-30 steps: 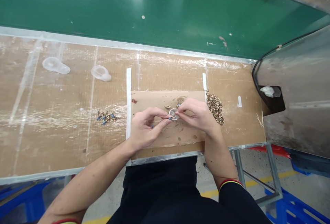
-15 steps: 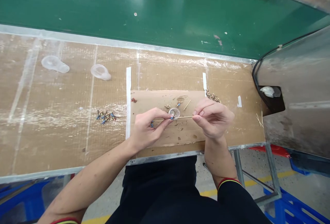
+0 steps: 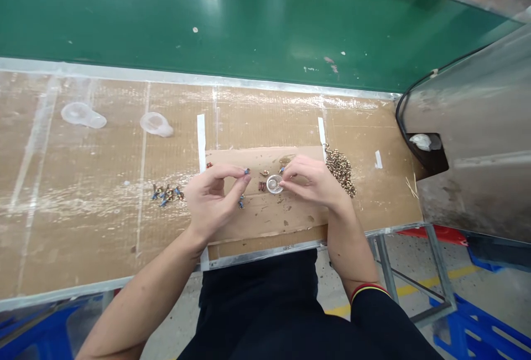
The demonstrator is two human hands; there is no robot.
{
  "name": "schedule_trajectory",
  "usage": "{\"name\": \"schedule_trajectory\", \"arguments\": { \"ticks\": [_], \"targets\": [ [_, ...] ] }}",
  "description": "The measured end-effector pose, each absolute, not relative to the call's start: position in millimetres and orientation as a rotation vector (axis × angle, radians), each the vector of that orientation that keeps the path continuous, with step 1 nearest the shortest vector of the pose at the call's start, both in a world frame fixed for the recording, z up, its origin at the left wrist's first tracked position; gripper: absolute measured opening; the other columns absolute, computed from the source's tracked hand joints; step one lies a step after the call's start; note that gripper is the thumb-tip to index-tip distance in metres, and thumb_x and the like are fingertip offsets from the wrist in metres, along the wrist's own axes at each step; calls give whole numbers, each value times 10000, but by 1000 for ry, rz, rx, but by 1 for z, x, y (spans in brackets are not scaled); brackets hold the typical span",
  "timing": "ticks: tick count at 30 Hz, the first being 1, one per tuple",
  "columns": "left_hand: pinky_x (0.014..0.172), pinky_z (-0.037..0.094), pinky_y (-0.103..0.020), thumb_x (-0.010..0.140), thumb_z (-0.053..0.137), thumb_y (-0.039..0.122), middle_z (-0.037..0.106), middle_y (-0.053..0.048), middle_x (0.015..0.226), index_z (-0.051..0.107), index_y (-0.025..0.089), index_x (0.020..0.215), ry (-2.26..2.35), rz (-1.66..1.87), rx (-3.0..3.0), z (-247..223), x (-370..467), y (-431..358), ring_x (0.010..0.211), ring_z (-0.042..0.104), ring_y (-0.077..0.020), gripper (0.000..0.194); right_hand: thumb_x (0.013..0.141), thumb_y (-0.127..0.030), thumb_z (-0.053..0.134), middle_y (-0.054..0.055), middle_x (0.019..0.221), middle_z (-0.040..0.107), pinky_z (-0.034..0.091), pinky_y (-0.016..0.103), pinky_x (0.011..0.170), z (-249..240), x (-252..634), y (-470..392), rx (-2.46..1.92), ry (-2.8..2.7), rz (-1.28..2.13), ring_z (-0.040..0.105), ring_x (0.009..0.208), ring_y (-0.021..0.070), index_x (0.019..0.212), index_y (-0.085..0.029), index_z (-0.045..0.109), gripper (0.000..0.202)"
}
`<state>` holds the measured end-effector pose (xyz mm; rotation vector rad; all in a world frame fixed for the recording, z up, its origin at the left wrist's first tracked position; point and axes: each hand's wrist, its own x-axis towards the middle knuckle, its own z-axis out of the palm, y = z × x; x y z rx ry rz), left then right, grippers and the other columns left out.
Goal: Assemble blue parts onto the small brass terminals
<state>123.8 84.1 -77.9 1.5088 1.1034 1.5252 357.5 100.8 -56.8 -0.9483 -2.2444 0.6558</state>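
My left hand (image 3: 215, 197) pinches a small blue-tipped metal part (image 3: 247, 171) between thumb and forefinger, above the cardboard sheet. My right hand (image 3: 309, 180) is closed on a thin wooden stick (image 3: 277, 183), mostly hidden, with its end at a small clear cup (image 3: 272, 188). To the left of the cup lie a few dark red pieces (image 3: 262, 186). A brass piece (image 3: 264, 173) sits just above it. Other blue-tipped parts (image 3: 241, 202) lie by my left thumb, partly covered.
A pile of brass parts (image 3: 341, 169) lies right of the sheet, and finished-looking blue-and-brass parts (image 3: 166, 194) form a cluster at left. Two translucent plastic pieces (image 3: 83, 115) lie farther left. Loose sticks (image 3: 411, 187) are near the metal housing (image 3: 477, 144) at right.
My left hand has moved left, away from the cup, with the small part. My right hand has moved left, bringing the stick to the cup. The view has shifted slightly.
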Motion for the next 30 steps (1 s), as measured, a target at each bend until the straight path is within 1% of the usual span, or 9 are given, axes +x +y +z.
{"name": "schedule_trajectory", "arguments": {
  "ticks": [4, 7, 9, 12, 15, 18, 22, 25, 30],
  "targets": [
    [688, 609, -228, 770, 780, 97, 754, -9, 783, 723, 194, 795, 1104, 1515, 1423, -74, 122, 86, 745, 734, -126, 115, 907, -354, 729, 0, 843, 696, 501, 263, 644, -53, 386, 103, -1112, -1918, 547, 623, 741, 131, 902, -220, 679, 143],
    [644, 583, -192, 739, 782, 84, 741, -13, 771, 712, 185, 772, 1083, 1514, 1352, -72, 122, 86, 726, 718, -115, 127, 916, -348, 674, -8, 747, 636, 435, 268, 607, -55, 424, 102, -1435, -1528, 233, 556, 660, 125, 803, -206, 671, 182],
    [619, 568, -172, 732, 777, 80, 735, -13, 773, 707, 184, 769, 1056, 1510, 1316, -73, 122, 87, 714, 706, -105, 131, 885, -330, 664, -3, 708, 623, 421, 280, 608, -59, 447, 101, -1641, -1452, 160, 537, 632, 132, 757, -195, 679, 187],
    [626, 560, -146, 723, 775, 73, 731, -9, 778, 710, 184, 776, 1026, 1491, 1279, -76, 122, 87, 720, 699, -90, 140, 825, -297, 676, 15, 745, 665, 459, 309, 664, -65, 466, 99, -1834, -1617, 379, 577, 672, 161, 777, -196, 729, 123],
    [663, 570, -147, 714, 795, 101, 730, -13, 782, 715, 182, 776, 1013, 1483, 1236, -79, 124, 88, 741, 703, -92, 130, 819, -266, 686, 34, 835, 688, 492, 346, 777, -69, 467, 101, -1874, -1803, 554, 621, 779, 191, 838, -212, 766, 98],
    [662, 580, -173, 705, 824, 182, 729, -23, 774, 714, 174, 762, 994, 1502, 1176, -79, 125, 91, 721, 701, -105, 124, 876, -246, 641, 64, 918, 681, 492, 366, 866, -71, 457, 108, -1932, -1875, 501, 629, 880, 215, 932, -201, 773, 151],
    [609, 583, -204, 656, 864, 275, 732, -37, 741, 714, 161, 732, 1034, 1443, 1146, -79, 126, 93, 664, 703, -132, 203, 954, -228, 541, 107, 1052, 674, 465, 395, 959, -74, 447, 120, -2015, -1896, 379, 610, 1019, 250, 1104, -182, 749, 260],
    [608, 593, -220, 600, 885, 280, 737, -34, 715, 731, 163, 741, 1070, 1403, 1127, -80, 126, 92, 645, 716, -147, 239, 955, -234, 564, 99, 1055, 691, 448, 402, 976, -78, 447, 125, -2020, -1958, 383, 602, 1032, 258, 1059, -203, 766, 228],
    [624, 604, -250, 570, 900, 296, 748, -44, 720, 731, 171, 694, 1059, 1386, 1139, -84, 132, 95, 675, 726, -169, 244, 966, -231, 569, 98, 1107, 700, 434, 393, 980, -84, 448, 130, -2035, -1995, 392, 601, 1050, 254, 1089, -214, 759, 227]
  ]
}}
